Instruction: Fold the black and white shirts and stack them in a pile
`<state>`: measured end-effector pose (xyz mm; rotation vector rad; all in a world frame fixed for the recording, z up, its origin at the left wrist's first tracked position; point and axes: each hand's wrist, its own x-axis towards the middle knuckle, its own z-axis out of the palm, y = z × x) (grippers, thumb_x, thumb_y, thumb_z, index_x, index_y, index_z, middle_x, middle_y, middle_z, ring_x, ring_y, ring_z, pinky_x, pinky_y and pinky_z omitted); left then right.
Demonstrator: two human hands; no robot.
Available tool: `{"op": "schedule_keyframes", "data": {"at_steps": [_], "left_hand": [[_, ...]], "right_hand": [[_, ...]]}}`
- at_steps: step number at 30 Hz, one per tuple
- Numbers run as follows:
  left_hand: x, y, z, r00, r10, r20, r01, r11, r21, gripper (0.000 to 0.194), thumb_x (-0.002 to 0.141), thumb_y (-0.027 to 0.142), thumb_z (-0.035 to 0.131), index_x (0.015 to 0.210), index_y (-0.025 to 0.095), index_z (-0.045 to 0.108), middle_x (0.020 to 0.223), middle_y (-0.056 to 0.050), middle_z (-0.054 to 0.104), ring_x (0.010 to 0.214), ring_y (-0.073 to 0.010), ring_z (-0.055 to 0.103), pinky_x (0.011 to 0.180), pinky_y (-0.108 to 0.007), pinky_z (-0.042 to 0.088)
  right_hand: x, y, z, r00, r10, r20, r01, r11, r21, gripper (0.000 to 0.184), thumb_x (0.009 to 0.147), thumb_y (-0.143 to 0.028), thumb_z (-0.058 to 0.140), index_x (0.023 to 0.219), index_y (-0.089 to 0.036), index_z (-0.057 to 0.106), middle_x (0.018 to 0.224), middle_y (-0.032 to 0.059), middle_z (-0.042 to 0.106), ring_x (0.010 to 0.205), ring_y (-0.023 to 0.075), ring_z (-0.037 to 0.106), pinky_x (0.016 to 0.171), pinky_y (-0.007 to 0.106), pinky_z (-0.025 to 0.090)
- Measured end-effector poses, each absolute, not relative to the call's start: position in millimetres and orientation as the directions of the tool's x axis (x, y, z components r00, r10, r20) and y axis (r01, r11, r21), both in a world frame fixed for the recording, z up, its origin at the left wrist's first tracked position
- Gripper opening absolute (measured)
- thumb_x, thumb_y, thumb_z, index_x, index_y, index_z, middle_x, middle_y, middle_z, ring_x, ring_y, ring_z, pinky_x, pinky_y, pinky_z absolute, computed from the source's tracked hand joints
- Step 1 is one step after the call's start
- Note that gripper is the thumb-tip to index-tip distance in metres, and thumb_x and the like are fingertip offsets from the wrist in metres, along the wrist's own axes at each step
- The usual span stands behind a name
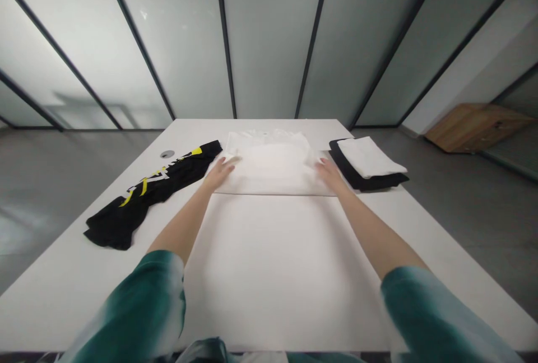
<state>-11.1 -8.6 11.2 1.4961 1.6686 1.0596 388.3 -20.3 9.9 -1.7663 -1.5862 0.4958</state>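
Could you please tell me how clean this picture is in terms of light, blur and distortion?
Head view: wide-angle stretching toward the edges; the white cloth nearly washed out against the white table; soft shadows beneath both forearms; right hand motion-blurred, left hand slightly soft; bright glare on the upper-left panels.

Hands [219, 173] at white cloth [273, 170]'s sides

No readable text on the black garment [168, 184].
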Motion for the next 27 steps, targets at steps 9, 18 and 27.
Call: {"op": "schedule_keyframes", "data": {"at_steps": [9,18,27], "left_hand": [[5,-26,-22,0.029,0.994,-0.101,0.993,-0.017,0.113,0.072,0.098,0.053,0.03,0.153,0.006,0.027,0.139,-0.026,0.056,0.13,-0.034,0.054,0.108,-0.046,0.037],[-1,-79,-18,0.071,0.989,-0.128,0.992,-0.057,0.109,0.074,0.099,0.051,0.028,0.155,0.003,0.023,0.134,-0.027,0.059,0.124,-0.035,0.059,0.104,-0.046,0.04],[-21,-160,-7,0.109,0.982,-0.156,0.945,-0.054,0.323,0.078,0.088,0.054,0.048,0.15,0.007,0.038,0.136,-0.023,0.06,0.125,-0.035,0.058,0.105,-0.044,0.041]], "right_hand": [[368,-41,-24,0.019,0.996,-0.086,0.998,-0.024,-0.054,0.068,0.101,-0.048,0.03,0.152,-0.003,0.029,0.143,0.0269,0.05,0.136,0.0356,0.045,0.113,0.05,0.025],[372,-96,-32,-0.017,0.997,-0.074,1.0,0.016,-0.008,0.07,0.101,-0.048,0.026,0.153,-0.002,0.027,0.14,0.0263,0.054,0.133,0.0357,0.047,0.112,0.05,0.028],[396,-179,-29,-0.09,0.99,-0.106,0.958,0.057,-0.281,0.072,0.093,-0.052,0.043,0.149,-0.006,0.041,0.144,0.0218,0.052,0.134,0.0346,0.048,0.112,0.048,0.034]]}}
